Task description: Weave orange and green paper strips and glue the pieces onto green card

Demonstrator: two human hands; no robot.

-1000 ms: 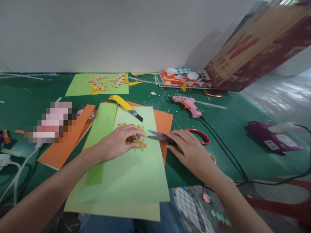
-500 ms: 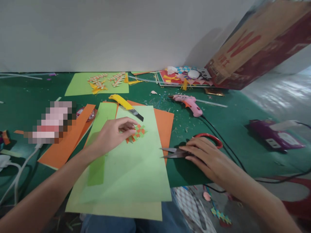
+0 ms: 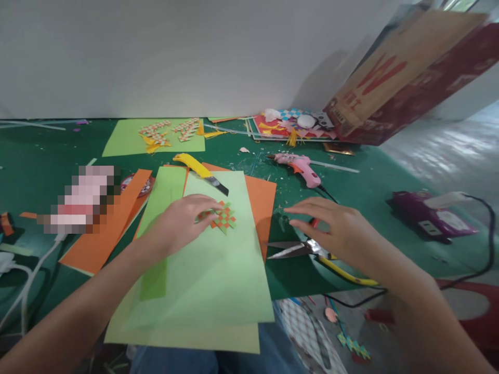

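Between the thumb and fingers of my left hand [image 3: 187, 221] is a small woven paper piece [image 3: 225, 217] in orange and green checks. It is held just over a pale green sheet of paper [image 3: 218, 280]. My right hand [image 3: 331, 218] is raised with thumb and fingers apart and nothing between them. Below it, a pair of scissors [image 3: 312, 245] lies on the table with its blades apart, pointing left; the hand partly hides its red handle. A yellow utility knife [image 3: 201, 169] rests across the top of the paper stack.
A pink glue gun [image 3: 298, 165] lies behind my right hand, its black cord trailing right. Orange strips [image 3: 113, 223] sit at left. Woven pieces [image 3: 156, 134] lie on a green sheet at the back. A paper bag [image 3: 405, 78] leans at right, near a purple power box [image 3: 431, 215].
My right hand has let go of the scissors and lifted above them. The woven piece has turned in my left hand and shows more of its surface.
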